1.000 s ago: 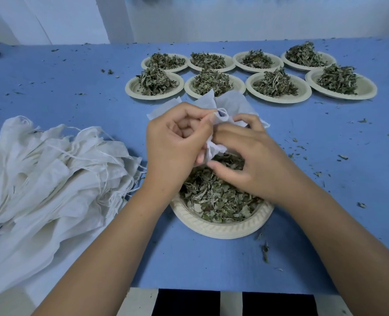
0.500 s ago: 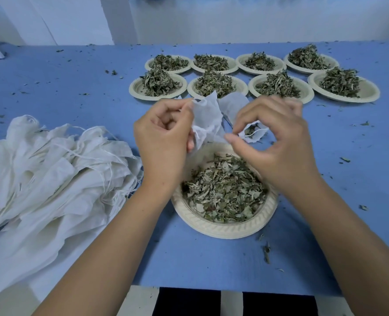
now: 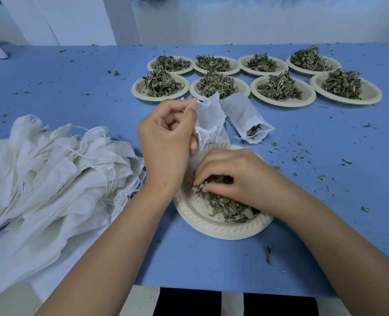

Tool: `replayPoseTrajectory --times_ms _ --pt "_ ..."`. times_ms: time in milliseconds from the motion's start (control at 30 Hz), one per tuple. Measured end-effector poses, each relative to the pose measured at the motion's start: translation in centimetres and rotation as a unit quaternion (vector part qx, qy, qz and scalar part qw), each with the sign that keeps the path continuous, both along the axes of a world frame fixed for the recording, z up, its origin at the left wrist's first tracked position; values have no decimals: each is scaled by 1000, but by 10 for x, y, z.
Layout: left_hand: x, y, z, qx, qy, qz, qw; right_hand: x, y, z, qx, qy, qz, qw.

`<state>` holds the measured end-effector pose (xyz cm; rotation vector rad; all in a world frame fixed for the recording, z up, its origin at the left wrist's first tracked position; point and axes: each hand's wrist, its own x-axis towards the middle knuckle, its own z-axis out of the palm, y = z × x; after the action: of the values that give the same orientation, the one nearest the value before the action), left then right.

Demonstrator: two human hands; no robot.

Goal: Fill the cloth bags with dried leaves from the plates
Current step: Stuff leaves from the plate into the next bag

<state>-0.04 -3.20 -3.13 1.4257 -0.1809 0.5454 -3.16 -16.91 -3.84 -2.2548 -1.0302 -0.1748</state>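
My left hand (image 3: 166,142) pinches the top edge of a small white cloth bag (image 3: 210,119), holding it up just above the near plate (image 3: 202,221). My right hand (image 3: 230,179) lies on the dried leaves (image 3: 230,208) in that plate, fingers curled around a bunch of them. A second cloth bag (image 3: 246,116) lies on the blue table behind the plate, with leaves showing at its open mouth.
A heap of empty white cloth bags (image 3: 52,179) with drawstrings covers the table's left side. Several plates piled with dried leaves (image 3: 280,87) stand in two rows at the back. Leaf crumbs are scattered over the blue table (image 3: 325,156), mostly on the right.
My right hand let go of the bag area and dropped onto the leaves in the near plate. The filled bag now lies on the table. My left hand still holds up the other bag.
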Motion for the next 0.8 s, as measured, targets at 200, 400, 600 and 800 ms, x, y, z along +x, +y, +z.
replayPoseTrajectory --times_ms 200,400,600,800 --pt "1 0 -3 37 8 -21 999 -3 -12 9 272 95 -63 955" --pt "0 -1 -3 53 14 -42 998 1 -16 15 480 105 -91 866" --pt "-5 -6 -4 81 -5 -88 993 4 -13 9 544 143 -158 811" --pt "-5 -5 -3 65 -6 -105 992 1 -3 -2 297 -72 -236 922"
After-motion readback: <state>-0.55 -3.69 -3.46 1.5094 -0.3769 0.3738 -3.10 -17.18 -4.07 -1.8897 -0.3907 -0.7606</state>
